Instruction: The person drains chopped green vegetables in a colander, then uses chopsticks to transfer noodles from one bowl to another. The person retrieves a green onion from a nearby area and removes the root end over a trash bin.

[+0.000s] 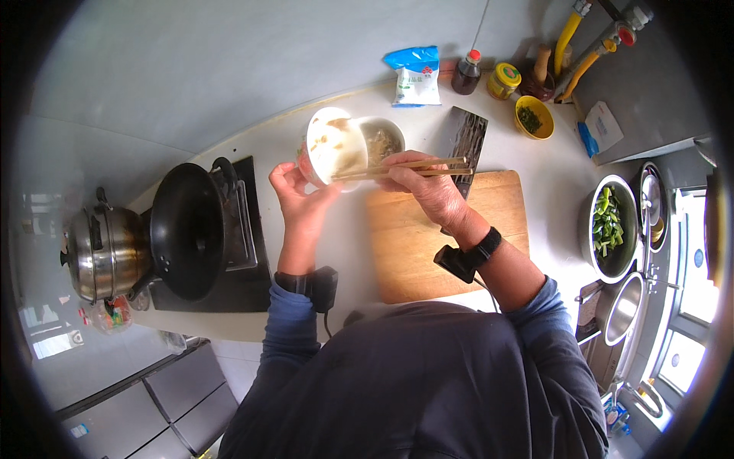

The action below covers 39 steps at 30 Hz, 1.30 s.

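Observation:
My left hand (pixel 301 189) grips a white bowl (pixel 335 143) with a patterned outside, tilted over to the right. Brownish residue clings to its inner wall. In my right hand (pixel 421 186) is a pair of wooden chopsticks (pixel 433 166), whose tips reach to the lower rim of the tilted bowl. Just behind and to the right, a second pale bowl (pixel 395 129) stands on the counter with brownish contents that I cannot identify. The tilted bowl and my right hand partly hide it.
A wooden cutting board (pixel 447 246) and a dark cleaver blade (pixel 467 140) lie to the right. On the left, a black wok (pixel 189 229) sits by a steel steamer pot (pixel 109 252). Chopped greens fill a basin (pixel 586 229) and a yellow bowl (pixel 547 123). A salt bag (pixel 417 80) stands behind.

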Tool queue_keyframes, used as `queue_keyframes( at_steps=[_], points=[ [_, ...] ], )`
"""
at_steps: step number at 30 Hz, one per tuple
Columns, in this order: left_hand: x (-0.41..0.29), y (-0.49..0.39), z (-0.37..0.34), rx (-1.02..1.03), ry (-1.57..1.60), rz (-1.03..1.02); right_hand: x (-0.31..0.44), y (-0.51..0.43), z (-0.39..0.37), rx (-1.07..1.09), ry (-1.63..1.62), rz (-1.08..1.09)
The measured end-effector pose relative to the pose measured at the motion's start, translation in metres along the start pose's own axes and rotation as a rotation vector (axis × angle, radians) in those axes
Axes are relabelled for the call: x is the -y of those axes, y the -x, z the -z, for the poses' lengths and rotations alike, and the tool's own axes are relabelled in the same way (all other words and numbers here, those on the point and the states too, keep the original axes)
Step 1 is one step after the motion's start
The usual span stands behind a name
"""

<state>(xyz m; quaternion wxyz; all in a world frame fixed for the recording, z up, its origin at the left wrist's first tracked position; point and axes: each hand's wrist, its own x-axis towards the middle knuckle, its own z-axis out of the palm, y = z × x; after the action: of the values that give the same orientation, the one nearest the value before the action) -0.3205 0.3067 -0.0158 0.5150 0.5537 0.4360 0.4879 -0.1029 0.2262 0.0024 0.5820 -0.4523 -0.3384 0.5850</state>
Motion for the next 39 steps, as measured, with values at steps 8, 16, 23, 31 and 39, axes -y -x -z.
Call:
queue_keyframes(
  at_steps=[8, 16, 23, 31, 39],
  points=[
    [-0.002, 0.001, 0.003, 0.051, 0.122, -0.028, 0.012, -0.002, 0.023, -0.133, -0.018, 0.065],
    [0.0, 0.004, 0.003, 0.112, 0.191, -0.122, 0.015, 0.001, 0.02, -0.158, -0.196, -0.027],
    [0.003, 0.001, 0.006, 0.108, 0.203, -0.188, 0.024, 0.003, 0.019, 0.039, -0.326, -0.161],
    [0.007, 0.001, 0.01, 0.112, 0.226, -0.138, 0.019, -0.001, 0.022, -0.008, -0.193, 0.038],
    [0.009, 0.001, 0.006, 0.054, 0.209, -0.067, 0.018, -0.006, 0.03, -0.168, 0.048, 0.1]
  ],
)
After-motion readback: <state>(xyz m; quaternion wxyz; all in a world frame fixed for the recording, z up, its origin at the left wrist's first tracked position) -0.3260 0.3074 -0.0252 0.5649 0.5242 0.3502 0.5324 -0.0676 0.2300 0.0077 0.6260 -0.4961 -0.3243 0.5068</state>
